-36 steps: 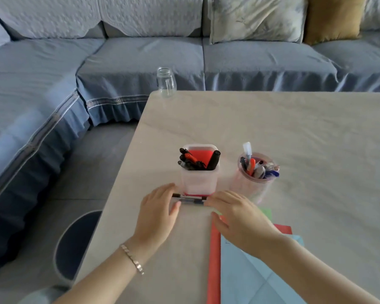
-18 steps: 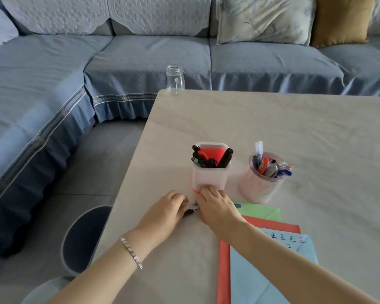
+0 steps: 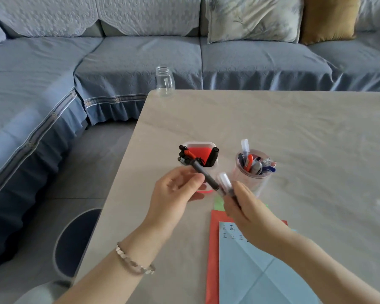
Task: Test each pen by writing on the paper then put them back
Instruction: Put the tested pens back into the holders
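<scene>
On the pale grey table (image 3: 294,128), a light-blue sheet of paper (image 3: 261,270) lies near right. Held above the table, near the square white pen holder (image 3: 198,143), the left hand (image 3: 176,194) pinches a slim black pen (image 3: 204,173) in a thumb-and-finger grip. The right hand (image 3: 248,209) has its grip curled round a blurred clear cap (image 3: 224,183), just beside the pen's near end.

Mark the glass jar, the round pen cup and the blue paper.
glass jar (image 3: 165,82), head view, its body.
round pen cup (image 3: 262,183), head view, its front wall.
blue paper (image 3: 261,279), head view, bare lower middle.
</scene>
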A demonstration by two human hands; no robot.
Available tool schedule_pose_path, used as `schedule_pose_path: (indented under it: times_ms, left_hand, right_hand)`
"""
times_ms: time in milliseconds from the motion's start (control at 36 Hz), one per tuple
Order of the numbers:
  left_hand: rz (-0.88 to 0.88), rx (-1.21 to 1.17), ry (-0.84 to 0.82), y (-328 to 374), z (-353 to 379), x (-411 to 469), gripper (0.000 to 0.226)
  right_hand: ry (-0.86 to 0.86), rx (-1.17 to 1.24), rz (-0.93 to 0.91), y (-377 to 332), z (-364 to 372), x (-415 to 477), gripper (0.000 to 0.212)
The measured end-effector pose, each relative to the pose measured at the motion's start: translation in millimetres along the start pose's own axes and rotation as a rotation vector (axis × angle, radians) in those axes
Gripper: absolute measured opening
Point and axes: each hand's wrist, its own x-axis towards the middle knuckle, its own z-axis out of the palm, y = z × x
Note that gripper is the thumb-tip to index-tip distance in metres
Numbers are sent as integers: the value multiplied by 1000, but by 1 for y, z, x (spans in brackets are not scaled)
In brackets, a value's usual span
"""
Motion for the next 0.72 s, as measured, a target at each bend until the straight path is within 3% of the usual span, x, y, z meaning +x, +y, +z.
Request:
schedule_pose_path:
  times_ms: [194, 278, 361, 444, 583, 667, 722]
  left_hand:
    - [122, 99, -138, 1, 38, -3, 10]
    - [117, 109, -149, 4, 51, -3, 15]
    - [105, 142, -139, 2, 59, 1, 19]
    - [45, 138, -197, 5, 67, 4, 17]
    - [34, 186, -328, 11, 80, 11, 13]
    - [108, 203, -410, 16, 89, 14, 12]
    - [201, 233, -351, 15, 92, 18, 14]
  right_hand:
    - [38, 112, 107, 1, -24, -22, 20]
    - [65, 183, 106, -2, -34, -22, 23]
    - [122, 81, 51, -3, -42, -22, 21]
    - [161, 1, 45, -5, -52, -19, 19]
    - [147, 80, 129, -7, -68, -22, 21]
    - [195, 80, 155, -9, -74, -24, 29]
    - [280, 41, 169, -10, -82, -24, 33]
